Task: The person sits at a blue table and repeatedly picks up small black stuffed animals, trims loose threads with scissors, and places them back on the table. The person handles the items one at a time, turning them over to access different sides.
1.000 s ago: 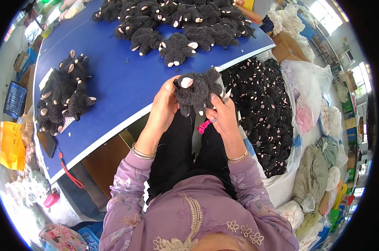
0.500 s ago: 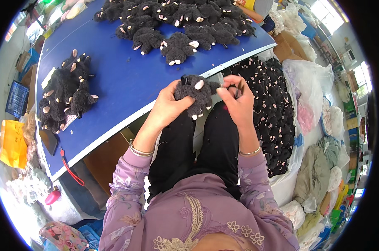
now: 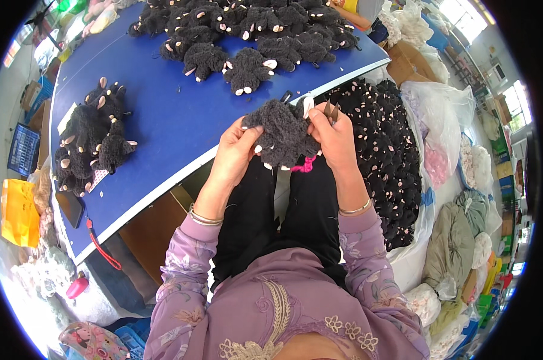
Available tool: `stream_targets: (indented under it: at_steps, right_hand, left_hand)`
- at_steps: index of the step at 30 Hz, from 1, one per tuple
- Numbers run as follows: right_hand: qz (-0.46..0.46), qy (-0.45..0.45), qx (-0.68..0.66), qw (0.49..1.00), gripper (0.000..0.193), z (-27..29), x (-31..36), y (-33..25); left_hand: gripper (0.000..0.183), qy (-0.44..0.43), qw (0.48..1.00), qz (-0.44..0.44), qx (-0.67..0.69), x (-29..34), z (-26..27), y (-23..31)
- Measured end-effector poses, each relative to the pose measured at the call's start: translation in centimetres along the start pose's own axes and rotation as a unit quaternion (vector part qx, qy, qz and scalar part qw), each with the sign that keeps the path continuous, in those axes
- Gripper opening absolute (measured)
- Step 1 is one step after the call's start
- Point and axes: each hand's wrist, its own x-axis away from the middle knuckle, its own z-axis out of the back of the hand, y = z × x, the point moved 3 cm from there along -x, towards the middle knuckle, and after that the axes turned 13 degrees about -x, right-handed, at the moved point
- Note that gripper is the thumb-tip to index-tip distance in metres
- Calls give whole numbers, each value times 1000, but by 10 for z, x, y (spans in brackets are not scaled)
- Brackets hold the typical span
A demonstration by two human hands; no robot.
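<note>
Between my two hands, just off the table's near edge, is a small black curly plush toy (image 3: 280, 133) with white-pink ears and pale feet. My left hand (image 3: 237, 147) pinches its left side, thumb on top. The toy's right side, by the raised ear, is gripped by my right hand (image 3: 334, 137). That hand also holds small dark-bladed thread snips (image 3: 331, 112), tips pointing up past the fingers. A bright pink piece (image 3: 304, 165) shows beneath the toy; whether it belongs to the snips I cannot tell.
Many similar black plush toys (image 3: 247, 71) cover the far part of the blue table (image 3: 163, 114); a smaller heap (image 3: 85, 135) lies left. A phone (image 3: 70, 209) with a red strap rests near the left corner. At right stands a large bag of black toys (image 3: 385, 162). Another person's arm (image 3: 349, 17) is at the far edge.
The plush toy has been turned and spread between both hands, showing more of its black body. My right hand has moved left onto it, and the snips' blades now point upward.
</note>
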Motion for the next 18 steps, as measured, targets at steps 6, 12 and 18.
stream_targets:
  at_steps: [6,12,18]
  right_hand:
    - [-6,39,-117,992,11,4,-5,17]
    - [-23,-22,-127,991,11,3,2,24]
    - [60,62,-84,993,16,28,-14,6]
  left_hand:
    - [44,-15,999,-28,5,12,-11,-12]
    - [35,-9,997,-15,-71,8,-16,-16]
    - [28,16,993,-28,-111,15,-13,-2]
